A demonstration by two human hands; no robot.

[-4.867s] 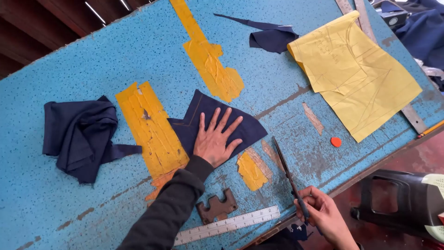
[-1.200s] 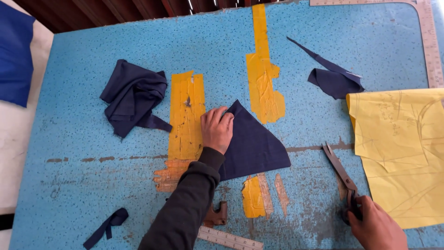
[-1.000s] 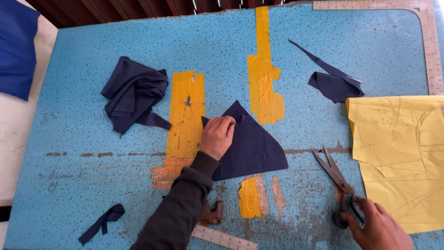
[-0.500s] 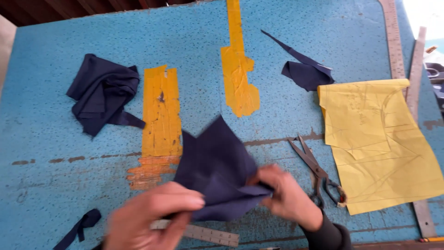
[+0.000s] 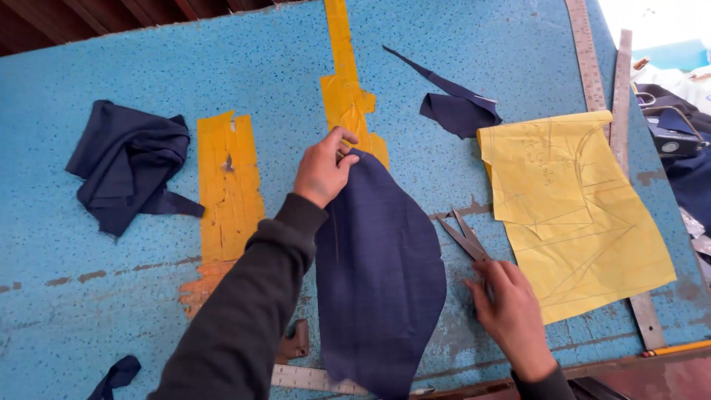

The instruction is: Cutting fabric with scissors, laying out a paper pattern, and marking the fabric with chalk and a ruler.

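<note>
My left hand pinches the top edge of a navy fabric piece, which lies spread out long and rounded down the middle of the blue table. Its lower end reaches the table's near edge. My right hand rests just right of the fabric, on the handles of a pair of scissors that lie with blades apart on the table. Its fingers are spread flat.
A yellow paper pattern lies right of the scissors, with metal rulers along the right edge. A crumpled navy cloth sits far left, a navy scrap at the top. Yellow tape patches, another ruler and a brown tool are near.
The fabric was lifted with both hands half a second ago. Now it lies unfolded and longer on the table. My right hand has let go and gone back to the scissors.
</note>
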